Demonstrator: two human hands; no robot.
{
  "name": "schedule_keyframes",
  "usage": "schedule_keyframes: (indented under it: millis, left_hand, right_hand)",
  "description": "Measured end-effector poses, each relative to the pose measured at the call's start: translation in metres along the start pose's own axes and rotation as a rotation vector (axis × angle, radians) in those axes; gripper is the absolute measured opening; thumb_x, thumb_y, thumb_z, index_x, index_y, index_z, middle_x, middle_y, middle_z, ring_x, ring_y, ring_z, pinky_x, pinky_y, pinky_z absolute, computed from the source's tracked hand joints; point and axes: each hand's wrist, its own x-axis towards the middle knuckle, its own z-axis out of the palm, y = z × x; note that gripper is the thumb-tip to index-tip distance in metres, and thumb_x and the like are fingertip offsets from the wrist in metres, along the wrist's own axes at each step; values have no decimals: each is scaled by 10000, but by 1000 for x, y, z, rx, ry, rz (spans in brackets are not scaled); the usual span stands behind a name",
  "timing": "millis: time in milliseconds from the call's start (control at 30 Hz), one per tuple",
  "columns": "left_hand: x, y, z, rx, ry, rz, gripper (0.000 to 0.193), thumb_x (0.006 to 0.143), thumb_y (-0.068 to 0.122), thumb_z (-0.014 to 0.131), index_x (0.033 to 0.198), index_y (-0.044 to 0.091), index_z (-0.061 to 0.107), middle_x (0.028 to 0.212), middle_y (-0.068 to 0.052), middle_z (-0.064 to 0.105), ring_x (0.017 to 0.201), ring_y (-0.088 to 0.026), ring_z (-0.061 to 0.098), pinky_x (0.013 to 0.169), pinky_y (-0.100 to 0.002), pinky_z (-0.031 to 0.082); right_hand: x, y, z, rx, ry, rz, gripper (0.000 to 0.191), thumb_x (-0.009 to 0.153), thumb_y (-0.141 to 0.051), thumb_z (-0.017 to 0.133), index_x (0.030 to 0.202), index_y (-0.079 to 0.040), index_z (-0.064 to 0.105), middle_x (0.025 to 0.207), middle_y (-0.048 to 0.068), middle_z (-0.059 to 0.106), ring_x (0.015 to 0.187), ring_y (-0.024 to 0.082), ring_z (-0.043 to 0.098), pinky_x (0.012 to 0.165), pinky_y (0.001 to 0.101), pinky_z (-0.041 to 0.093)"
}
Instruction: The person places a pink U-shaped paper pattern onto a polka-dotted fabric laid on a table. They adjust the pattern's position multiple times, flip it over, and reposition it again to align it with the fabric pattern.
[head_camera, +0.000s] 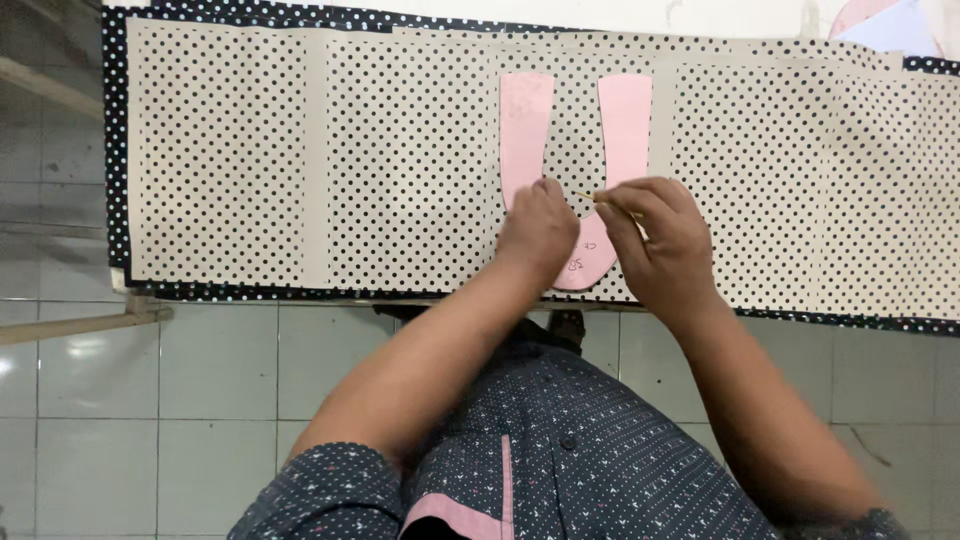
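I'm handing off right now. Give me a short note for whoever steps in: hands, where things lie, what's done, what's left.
Left hand: pressed flat-fisted on the pink U-shaped template, pinning it.
Right hand: pinch grip on a thin yellow pencil, tip at the inner edge of the template's right arm.
Template lies on the dotted cloth spread over the table, its curved bottom toward the person.
Done: template placed and held. No traced line can be made out from here.
Left, as it seems: trace the outline; keep the template from shifting.
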Motion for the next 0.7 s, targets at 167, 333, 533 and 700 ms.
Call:
schedule_keyframes:
  millis: [167, 333, 533, 700]
  left_hand:
    - [4, 45, 20, -603, -78, -225, 489, 1004, 206, 519, 1415, -58, 496, 1442, -258, 504, 1347, -393, 493, 1141, -533, 398]
    - [6, 53, 18, -152, -194, -159, 734, 948, 344, 511, 1560, 61, 220, 1619, -224, 179, 1504, -438, 163, 1207, -664, 107]
    - [7, 51, 7, -212, -386, -119, 708, 981, 268, 517, 1599, 49, 251, 1647, -227, 232, 1483, -418, 250, 1162, -577, 245]
    - [11, 45, 12, -91, -222, -159, 641, 980, 194, 465, 1563, 6, 276, 1613, -200, 292, 1483, -388, 261, 1190, -573, 238]
  right_hand:
    - [47, 12, 42, -21, -396, -126, 183, 919, -208, 731, 1043, -83, 779, 992, 42, 758, 916, 242, 667, 883, 404, 509]
    - [46, 18, 70, -80, -571, -87, 176, 898, -284, 720, 946, -135, 801, 976, 16, 764, 956, 252, 650, 907, 424, 459]
    - [54, 20, 77, -141, -522, -127, 140, 874, -275, 732, 893, -157, 803, 907, -4, 761, 959, 239, 642, 967, 436, 388]
    - [77, 21, 89, -204, -383, -170, 94, 925, -230, 725, 919, -161, 788, 925, -4, 747, 887, 232, 631, 983, 395, 415]
